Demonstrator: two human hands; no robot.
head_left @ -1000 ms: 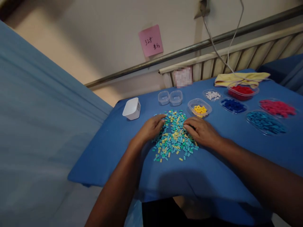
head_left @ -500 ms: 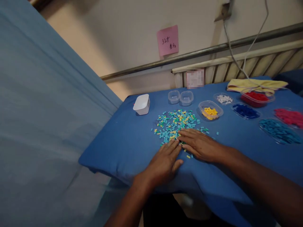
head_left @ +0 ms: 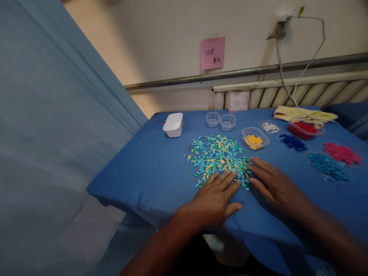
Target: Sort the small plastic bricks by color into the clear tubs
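A loose spread of small plastic building bricks (head_left: 214,155), in turquoise, green and pale yellow, covers the middle of the blue-covered table (head_left: 155,165). My left hand (head_left: 217,197) lies flat at the near edge of the spread, fingers stretched over the closest bricks and thumb out to the side. On the right edge, my right hand (head_left: 271,182) has its fingers extended and apart, their tips beside the outermost bricks. It is slightly blurred. Neither hand grips anything.
Behind the bricks stand a white tub (head_left: 173,125) and two clear cups (head_left: 213,120). To the right are containers of yellow pieces (head_left: 253,142), white pieces (head_left: 270,127), dark blue pieces (head_left: 292,142), red pieces (head_left: 306,128), pink pieces (head_left: 342,153) and teal pieces (head_left: 327,166). A yellow cloth (head_left: 304,115) lies behind; a curtain (head_left: 57,134) hangs left.
The hands have drawn apart: my right hand has moved right, off the bricks, and my left has shifted a little right. More bricks show between them, and the camera view has shifted slightly.
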